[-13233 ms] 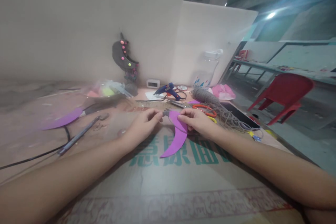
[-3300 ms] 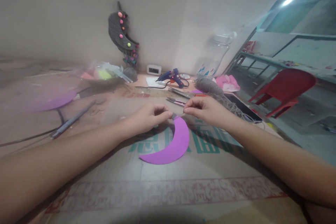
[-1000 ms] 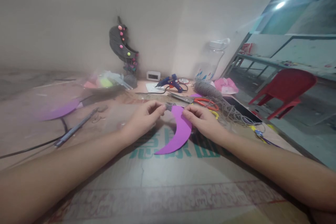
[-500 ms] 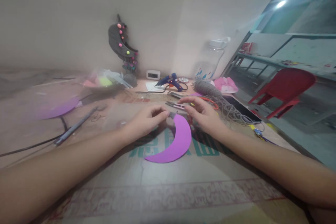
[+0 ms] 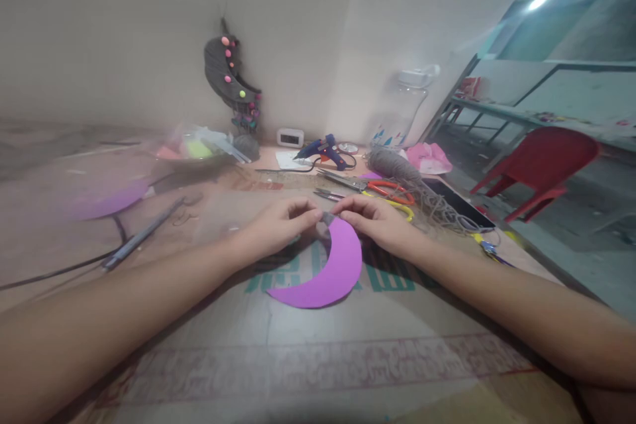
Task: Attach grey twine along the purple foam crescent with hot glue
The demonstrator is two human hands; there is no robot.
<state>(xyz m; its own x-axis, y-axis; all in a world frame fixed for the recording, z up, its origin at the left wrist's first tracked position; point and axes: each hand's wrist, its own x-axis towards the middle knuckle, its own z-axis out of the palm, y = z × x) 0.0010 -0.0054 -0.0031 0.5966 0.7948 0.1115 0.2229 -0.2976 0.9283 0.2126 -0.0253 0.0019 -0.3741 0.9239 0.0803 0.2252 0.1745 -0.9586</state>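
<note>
1. Purple, smooth and flat: here's the crescent (image 5: 348, 265), lying on the printed board (image 5: 278, 361) over green lettering (image 5: 395, 278), lower point aimed left, upper tip between the hands and wound in grey yarn (image 5: 328, 218).
2. Left hand (image 5: 291, 222): thumb and fingers pinched tight on that wrapped tip. Right hand (image 5: 380, 220): thumb and forefinger nearly meeting just beside it; whether they have a strand, I can't tell.
3. Room: board spreads below the crescent's outer curve, between both forearms (image 5: 163, 285); orange-handled scissors (image 5: 395, 191) lie close beyond the right hand.
4. Textures: a fuzzy yarn bundle (image 5: 395, 164) trailing loose loops, a shiny black slab (image 5: 457, 202) alongside, a blue glue gun (image 5: 326, 150), a clear bottle (image 5: 405, 109).
</note>
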